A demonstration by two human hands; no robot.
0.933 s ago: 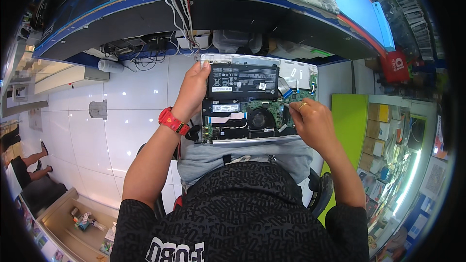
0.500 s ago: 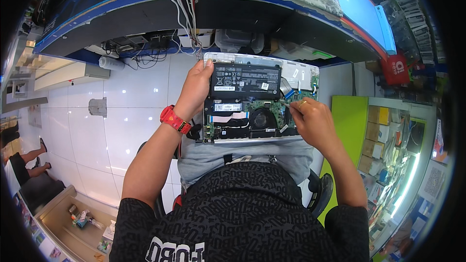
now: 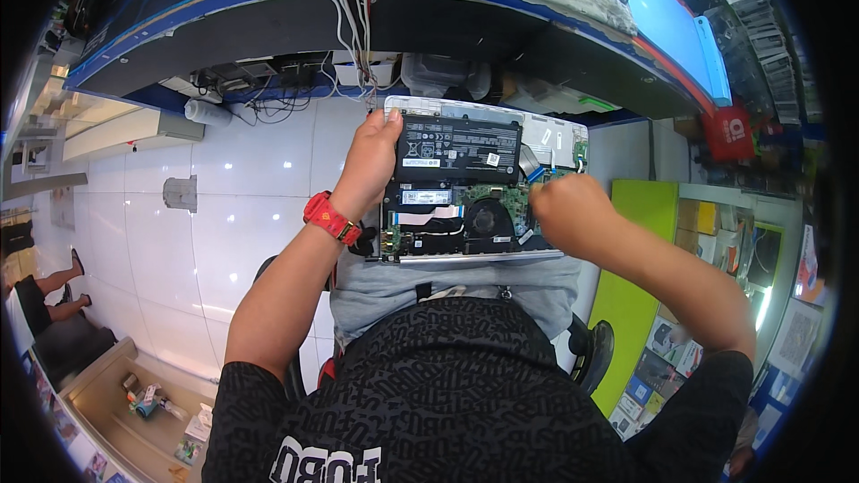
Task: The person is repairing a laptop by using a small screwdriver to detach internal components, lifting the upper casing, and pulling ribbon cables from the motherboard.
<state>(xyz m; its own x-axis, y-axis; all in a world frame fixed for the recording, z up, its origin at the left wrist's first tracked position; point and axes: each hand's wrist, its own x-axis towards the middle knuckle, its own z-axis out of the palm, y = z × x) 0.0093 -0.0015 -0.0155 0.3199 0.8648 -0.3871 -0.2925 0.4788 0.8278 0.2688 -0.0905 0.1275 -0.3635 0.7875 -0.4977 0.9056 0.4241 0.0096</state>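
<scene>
An opened laptop base (image 3: pixel 385 246) rests across my lap, with its insides facing up. Its far left edge is gripped by my left hand (image 3: pixel 371 159), thumb on top near the black battery (image 3: pixel 461 150). My right hand (image 3: pixel 574 215) is closed over the right part of the green circuit board (image 3: pixel 490 192), close to the blue-ended ribbon cable (image 3: pixel 535 175). Whatever its fingertips pinch is hidden; a small yellowish spot shows there. Also inside are a storage stick (image 3: pixel 425 198) with a white label and a round black fan (image 3: pixel 490 219).
A workbench (image 3: pixel 420 31) with a dark front stands ahead, and white cables (image 3: pixel 344 18) hang over its edge. Clear plastic bins and cords sit beneath it. A green panel (image 3: pixel 631 277) and a display case stand at right. Another person's legs (image 3: pixel 63 300) show at far left.
My right elbow has swung outward and up, and the hand has turned over the board. The laptop and my left hand have shifted slightly right in view.
</scene>
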